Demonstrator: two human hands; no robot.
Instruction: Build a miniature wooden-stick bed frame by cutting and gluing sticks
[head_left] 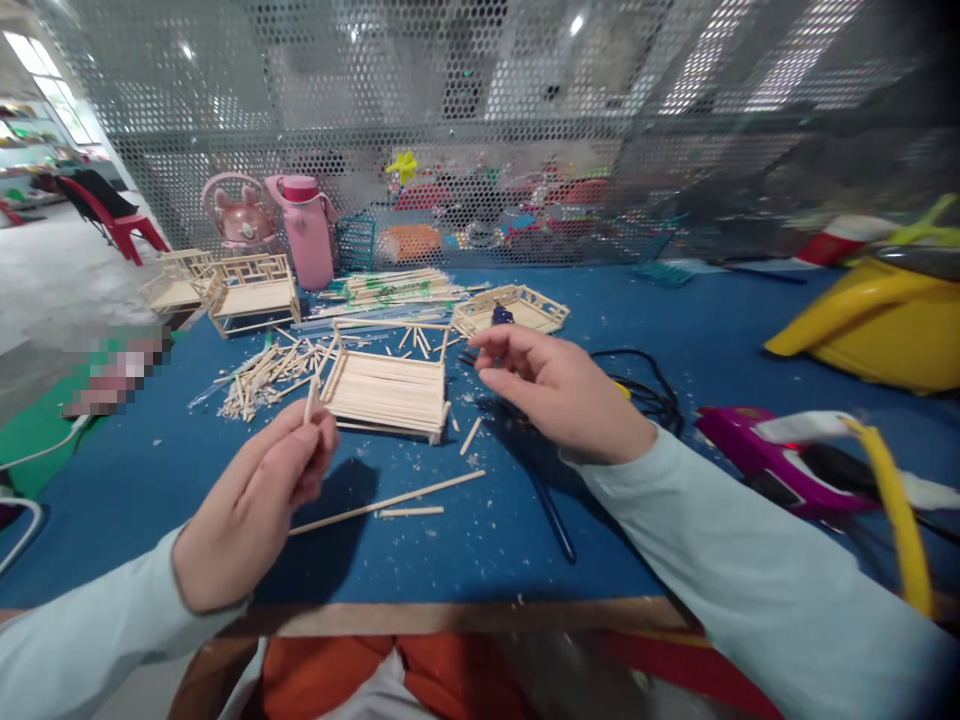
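Little benches: two stick-built ones [259, 297] stand at the back left of the blue counter [225, 545].
Loose pile: cut sticks [259, 385] lie scattered, bits of debris among them.
Left hand: here it is [259, 490], thumb and fingers pinched on a short stick [310, 400], pointing upward.
Pink bottle: upright [309, 238], behind the pile.
Stick frame: right there between the hands [386, 390], slatted floor, posts and a thin rail at the back; whether the left hand touches it, I can't tell.
Long stick: lying aslant in front [420, 492], a shorter piece [412, 512] just beside it.
Right hand: over the counter [566, 395], partly open, fingers curled, a gap before the thumb, no grip on anything showing.
Cable: black, looped [660, 385], beyond the wrist.
Purple tool: well right [787, 465].
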